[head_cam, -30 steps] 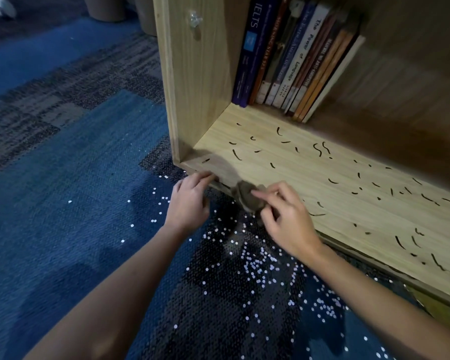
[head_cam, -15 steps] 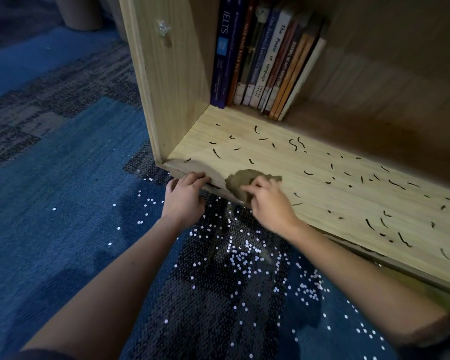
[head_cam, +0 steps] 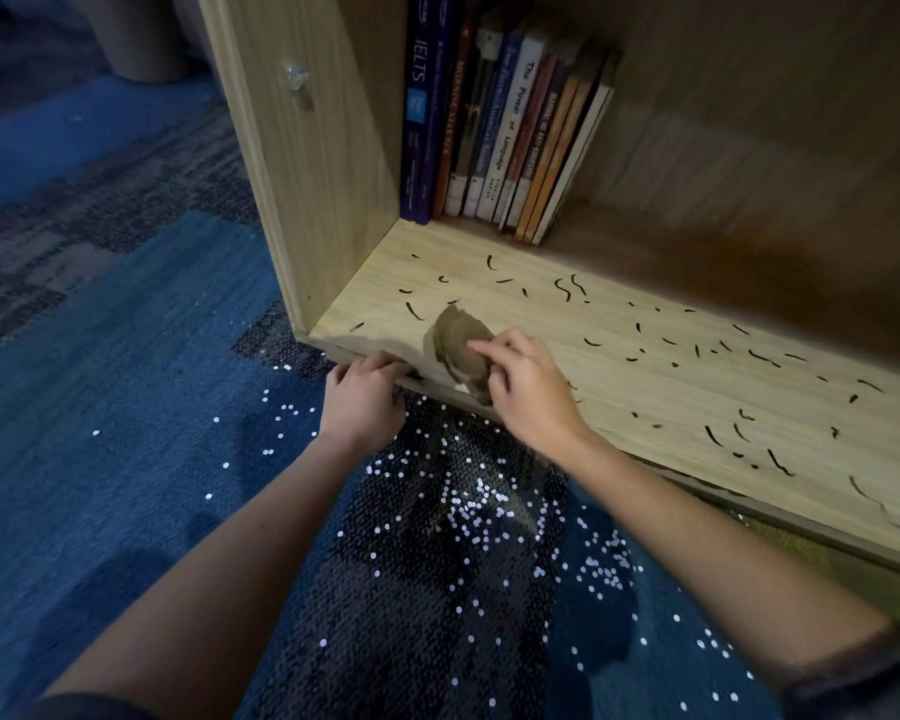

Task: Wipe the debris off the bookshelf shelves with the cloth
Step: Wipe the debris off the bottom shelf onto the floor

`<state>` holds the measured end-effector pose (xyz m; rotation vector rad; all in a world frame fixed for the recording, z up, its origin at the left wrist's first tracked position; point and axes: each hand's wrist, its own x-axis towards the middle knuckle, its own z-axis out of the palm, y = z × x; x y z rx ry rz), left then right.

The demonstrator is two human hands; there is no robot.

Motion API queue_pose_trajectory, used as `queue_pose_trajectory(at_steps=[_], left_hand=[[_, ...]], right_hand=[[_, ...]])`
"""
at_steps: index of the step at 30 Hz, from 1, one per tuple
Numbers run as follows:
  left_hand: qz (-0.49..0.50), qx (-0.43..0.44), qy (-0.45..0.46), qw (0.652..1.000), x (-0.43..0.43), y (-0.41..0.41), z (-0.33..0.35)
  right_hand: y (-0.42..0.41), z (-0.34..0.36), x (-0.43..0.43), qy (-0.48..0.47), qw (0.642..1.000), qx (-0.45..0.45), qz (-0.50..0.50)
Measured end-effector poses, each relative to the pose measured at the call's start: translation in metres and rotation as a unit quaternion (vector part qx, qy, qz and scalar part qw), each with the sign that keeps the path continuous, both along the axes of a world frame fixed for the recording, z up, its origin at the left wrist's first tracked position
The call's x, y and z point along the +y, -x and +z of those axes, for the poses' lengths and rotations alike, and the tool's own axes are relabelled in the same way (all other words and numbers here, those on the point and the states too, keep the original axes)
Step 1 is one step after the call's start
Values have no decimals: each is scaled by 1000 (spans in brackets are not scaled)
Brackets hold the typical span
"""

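The bottom shelf of a light wooden bookshelf is strewn with several short dark curved strands of debris. A brown cloth lies on the shelf near its front left corner. My right hand grips the cloth from the right, fingers curled over it and pressing it onto the wood. A dark strand lies just left of the cloth. My left hand is below and left of it, fingers hooked on the shelf's front edge.
A row of books stands at the back left of the shelf against the side panel. Many small white beads are scattered over the blue and dark carpet under my arms.
My right hand has moved the cloth from the shelf's front lip further in onto the shelf, where it now lies more spread out. My left hand stays at the front edge.
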<state>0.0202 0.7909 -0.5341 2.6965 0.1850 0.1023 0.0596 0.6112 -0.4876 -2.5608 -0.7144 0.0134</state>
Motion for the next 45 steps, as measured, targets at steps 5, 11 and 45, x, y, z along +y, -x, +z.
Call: queue_pose_trajectory(at_steps=[5, 11, 45], left_hand=[[-8, 27, 3, 1000, 4, -3, 5], [-8, 7, 19, 1000, 12, -6, 16], [-19, 19, 43, 999, 4, -16, -1]], right_hand=[[-1, -11, -3, 45, 998, -40, 31], [5, -18, -10, 118, 991, -49, 48], [1, -6, -14, -63, 992, -106, 2]])
